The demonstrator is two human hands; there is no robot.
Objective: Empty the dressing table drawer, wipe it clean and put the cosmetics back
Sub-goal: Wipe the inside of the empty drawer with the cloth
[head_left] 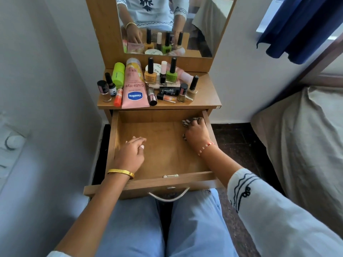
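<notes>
The wooden drawer (pixel 167 180) is pulled out over my lap, and its floor is bare. My left hand (pixel 130 154) lies flat on the floor near the left wall, fingers extended and holding nothing. My right hand (pixel 196 134) is in the far right corner, fingers curled on a small bunched cloth (pixel 191 121) with a light and dark pattern, pressed against the drawer's right wall. The cosmetics stand on the dressing table top (pixel 207 95): a pink Vaseline tube (pixel 134 86), a green nail polish (pixel 171 75), an orange nail polish (pixel 150 75) and several small bottles and sticks.
A mirror (pixel 204 25) rises behind the table top. A white wall closes in on the left, and a bed with a beige cover (pixel 306 136) is on the right. A blue curtain (pixel 306 25) hangs at the upper right. The drawer's metal handle (pixel 168 196) hangs above my knees.
</notes>
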